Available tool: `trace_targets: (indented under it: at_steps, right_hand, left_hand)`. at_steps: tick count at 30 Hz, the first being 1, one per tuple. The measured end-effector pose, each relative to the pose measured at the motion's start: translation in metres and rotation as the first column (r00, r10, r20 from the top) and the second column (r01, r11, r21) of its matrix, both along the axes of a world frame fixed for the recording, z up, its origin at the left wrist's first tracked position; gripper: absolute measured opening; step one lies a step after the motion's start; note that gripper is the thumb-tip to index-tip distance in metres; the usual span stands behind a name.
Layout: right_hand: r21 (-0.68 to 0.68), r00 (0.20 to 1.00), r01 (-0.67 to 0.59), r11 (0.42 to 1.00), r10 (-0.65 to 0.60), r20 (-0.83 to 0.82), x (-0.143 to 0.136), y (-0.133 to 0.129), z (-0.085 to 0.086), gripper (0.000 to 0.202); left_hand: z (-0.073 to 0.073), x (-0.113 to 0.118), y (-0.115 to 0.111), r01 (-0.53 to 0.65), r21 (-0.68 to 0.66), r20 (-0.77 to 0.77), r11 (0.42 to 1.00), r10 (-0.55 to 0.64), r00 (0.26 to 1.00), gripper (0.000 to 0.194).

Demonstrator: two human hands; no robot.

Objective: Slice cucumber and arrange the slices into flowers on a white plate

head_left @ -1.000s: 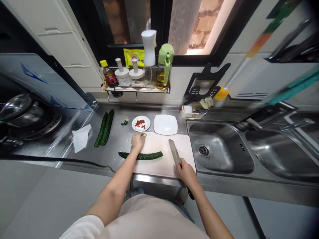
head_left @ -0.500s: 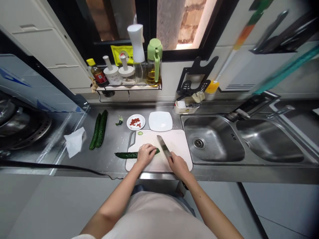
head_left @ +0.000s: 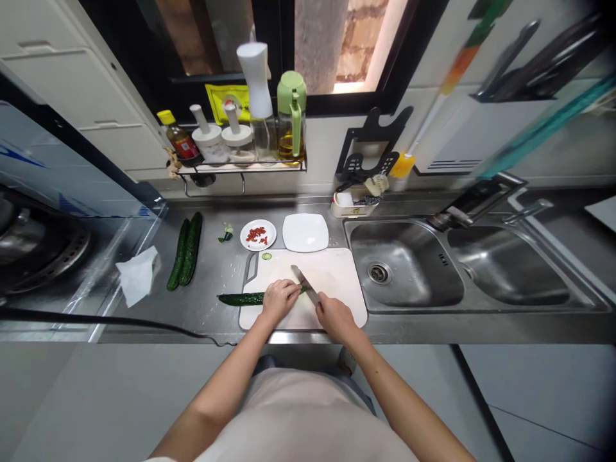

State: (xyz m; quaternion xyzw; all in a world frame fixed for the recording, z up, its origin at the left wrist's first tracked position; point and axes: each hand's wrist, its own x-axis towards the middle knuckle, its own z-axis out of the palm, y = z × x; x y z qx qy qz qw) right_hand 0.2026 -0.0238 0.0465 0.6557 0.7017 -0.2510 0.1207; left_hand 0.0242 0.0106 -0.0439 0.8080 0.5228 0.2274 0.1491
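Observation:
A dark green cucumber (head_left: 240,299) lies across the left part of a white cutting board (head_left: 344,276), its left end past the board's edge. My left hand (head_left: 280,299) is closed over it near its right end. In my right hand (head_left: 335,316) is a kitchen knife (head_left: 306,286), gripped by the handle, its blade slanting up and left across the cucumber's right end. Whether the blade touches the cucumber is hard to tell. One pale cucumber slice (head_left: 266,256) rests near the board's top left corner.
Behind the board stand an empty white plate (head_left: 305,233) and a small plate of chopped red pieces (head_left: 258,235). Two whole cucumbers (head_left: 185,251), green scraps (head_left: 226,232) and a white tissue (head_left: 138,276) lie left. A double steel sink (head_left: 409,266) is on the right.
The knife has come left and turned more upright, edge-on, at the cucumber's right end. My left hand keeps its hold on the cucumber. The whole view has shifted slightly.

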Motion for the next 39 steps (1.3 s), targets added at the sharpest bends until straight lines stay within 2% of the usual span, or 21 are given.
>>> trace_targets:
  at_steps: [23, 33, 39]
  right_hand:
    - [-0.015, 1.000, 0.001, 1.000, -0.001, 0.004, -0.004, -0.003, -0.002, 0.025]
    - [-0.077, 1.000, -0.023, 0.997, 0.022, -0.008, 0.012, -0.018, -0.001, 0.023]
    - [-0.098, 1.000, -0.023, 0.995, 0.022, -0.011, 0.014, -0.018, 0.002, 0.023]
  left_hand:
    - [0.004, 0.002, -0.002, -0.004, -0.028, -0.026, 1.000, 0.003, 1.000, 0.023]
    - [0.002, 0.001, -0.001, 0.001, -0.026, -0.029, 1.000, -0.002, 1.000, 0.021]
    - [0.003, 0.002, -0.001, -0.007, -0.039, -0.024, 0.999, 0.006, 1.000, 0.021]
